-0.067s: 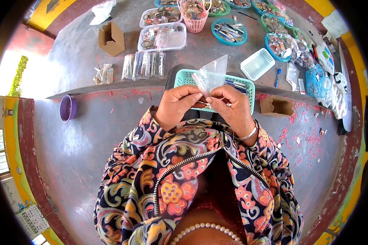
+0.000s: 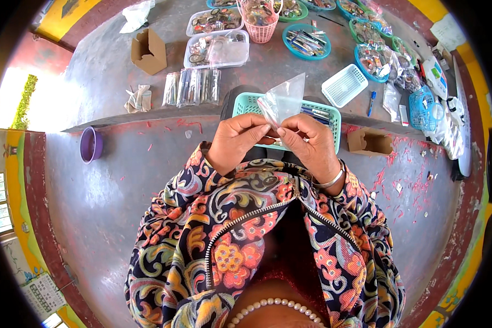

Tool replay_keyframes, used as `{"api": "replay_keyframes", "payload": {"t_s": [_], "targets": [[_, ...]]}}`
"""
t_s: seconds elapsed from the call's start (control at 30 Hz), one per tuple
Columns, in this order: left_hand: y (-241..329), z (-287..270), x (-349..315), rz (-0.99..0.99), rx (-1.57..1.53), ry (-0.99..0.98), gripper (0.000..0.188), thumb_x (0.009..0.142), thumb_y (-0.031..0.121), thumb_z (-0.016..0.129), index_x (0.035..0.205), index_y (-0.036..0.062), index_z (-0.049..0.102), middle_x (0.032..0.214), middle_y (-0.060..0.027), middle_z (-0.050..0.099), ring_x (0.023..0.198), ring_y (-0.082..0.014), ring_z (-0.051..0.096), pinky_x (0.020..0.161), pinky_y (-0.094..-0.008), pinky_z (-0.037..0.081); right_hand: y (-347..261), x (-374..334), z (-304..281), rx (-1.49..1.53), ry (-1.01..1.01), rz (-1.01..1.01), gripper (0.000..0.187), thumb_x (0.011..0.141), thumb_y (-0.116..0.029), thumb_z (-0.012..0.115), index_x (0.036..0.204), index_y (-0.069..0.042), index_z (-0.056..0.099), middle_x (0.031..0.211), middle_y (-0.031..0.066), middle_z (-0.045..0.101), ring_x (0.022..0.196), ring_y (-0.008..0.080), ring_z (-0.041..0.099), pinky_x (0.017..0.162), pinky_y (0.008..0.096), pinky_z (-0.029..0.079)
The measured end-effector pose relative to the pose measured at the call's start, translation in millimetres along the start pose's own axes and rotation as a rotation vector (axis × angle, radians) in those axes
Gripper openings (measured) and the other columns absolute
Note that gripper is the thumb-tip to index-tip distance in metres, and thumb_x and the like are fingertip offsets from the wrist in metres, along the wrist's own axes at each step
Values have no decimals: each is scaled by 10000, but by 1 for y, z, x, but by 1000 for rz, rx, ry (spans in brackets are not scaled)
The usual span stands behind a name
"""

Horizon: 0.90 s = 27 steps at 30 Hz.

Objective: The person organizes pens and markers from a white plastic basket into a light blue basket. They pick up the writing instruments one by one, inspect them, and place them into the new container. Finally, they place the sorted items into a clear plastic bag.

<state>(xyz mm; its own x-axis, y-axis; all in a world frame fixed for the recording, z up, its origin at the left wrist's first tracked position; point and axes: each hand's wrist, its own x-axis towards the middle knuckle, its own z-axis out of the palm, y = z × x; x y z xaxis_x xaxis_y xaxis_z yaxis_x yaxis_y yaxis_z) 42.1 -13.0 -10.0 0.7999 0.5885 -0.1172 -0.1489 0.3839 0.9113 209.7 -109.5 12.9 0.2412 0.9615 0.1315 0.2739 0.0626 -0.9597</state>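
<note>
Between my two hands is a clear plastic bag, its corner pointing up and away from me. My left hand pinches one edge of it between thumb and fingers. My right hand, with a pale bangle at the wrist, pinches the bag on the other side. Whether anything lies inside the bag is hard to make out. Under my hands sits a mint-green basket, partly hidden by them, with several pens in its right part.
Packed pens lie at the ledge's left. Beyond are white trays, a pink basket and a blue tray of pens. A white basket stands at right. Cardboard boxes and a purple bucket are nearby.
</note>
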Motion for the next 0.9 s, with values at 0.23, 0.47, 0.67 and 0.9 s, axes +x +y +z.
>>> {"api": "replay_keyframes", "payload": {"t_s": [0.23,0.47,0.67,0.9], "targets": [[3,-1,-2,24,138,-26,138,951,44,507,1007,-25,612,984,-76,645,927,-135,621,801,-262,524,-1,5,-8,-416,241,-319,98,854,-91,643,911,-26,598,786,113,612,647,272,601,547,324,458],[31,-5,-12,680,937,275,235,780,58,695,992,1,610,997,-121,608,879,-194,588,743,-279,499,-16,15,-29,-735,-17,-540,162,741,-55,636,884,-62,561,720,90,572,637,290,590,545,374,457],[56,-3,-7,778,1114,76,333,702,50,726,1012,13,610,1078,-144,608,1040,-330,585,837,-394,487,-31,24,-22,-796,-282,-636,202,709,-78,605,903,-63,551,691,66,521,655,266,577,573,384,458],[39,-4,-4,565,1114,9,174,761,27,662,931,24,623,888,-139,644,851,-329,620,746,-390,498,-28,31,-18,-822,-274,-689,207,730,-79,581,933,-51,560,722,73,534,684,267,585,584,388,463]]}}
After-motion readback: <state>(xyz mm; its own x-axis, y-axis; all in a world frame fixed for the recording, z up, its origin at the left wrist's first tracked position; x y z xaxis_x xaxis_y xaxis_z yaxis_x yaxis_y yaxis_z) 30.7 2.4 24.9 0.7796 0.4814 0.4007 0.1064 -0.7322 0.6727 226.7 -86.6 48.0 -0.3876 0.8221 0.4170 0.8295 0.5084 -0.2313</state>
